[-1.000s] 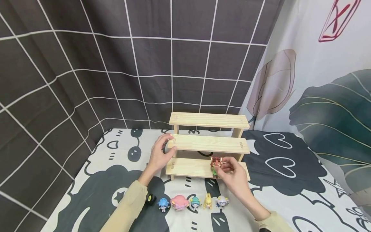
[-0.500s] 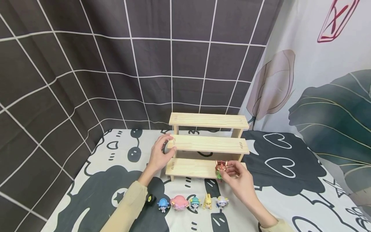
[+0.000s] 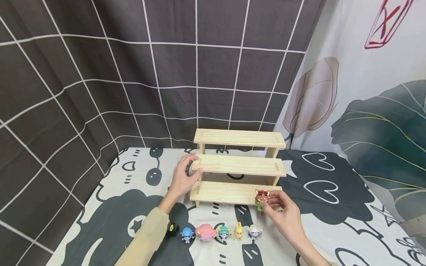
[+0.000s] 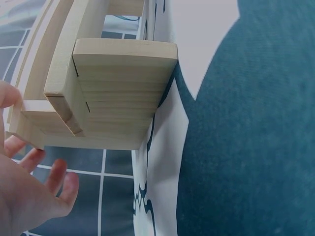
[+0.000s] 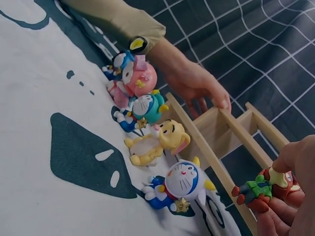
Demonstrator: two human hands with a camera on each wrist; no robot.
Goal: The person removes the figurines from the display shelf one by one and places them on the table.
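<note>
A three-tier wooden display shelf (image 3: 239,164) stands on the patterned cloth. My left hand (image 3: 182,178) grips the left end of its middle tier, thumb low and fingers higher up. Between the thumb and fingers of my right hand (image 3: 285,212) is a small reddish-brown figurine with pointed ears and a green outfit (image 5: 259,188). In the head view the figurine overlaps the front edge of the lowest tier (image 3: 223,192), near its right end. From the right wrist, its feet point toward the shelf board and its head is partly covered by my fingers.
Several figurines line up in front of the shelf: a blue one (image 3: 188,234), a pink one (image 3: 206,232), a teal-hatted one (image 3: 224,232), a yellow rabbit-eared one (image 3: 238,231) and a white-and-blue one (image 3: 254,231). A dark grid curtain (image 3: 173,66) hangs behind.
My right hand has moved right and slightly toward me with the figurine, along the lowest tier to its right end. My left hand and the shelf stay in place.
</note>
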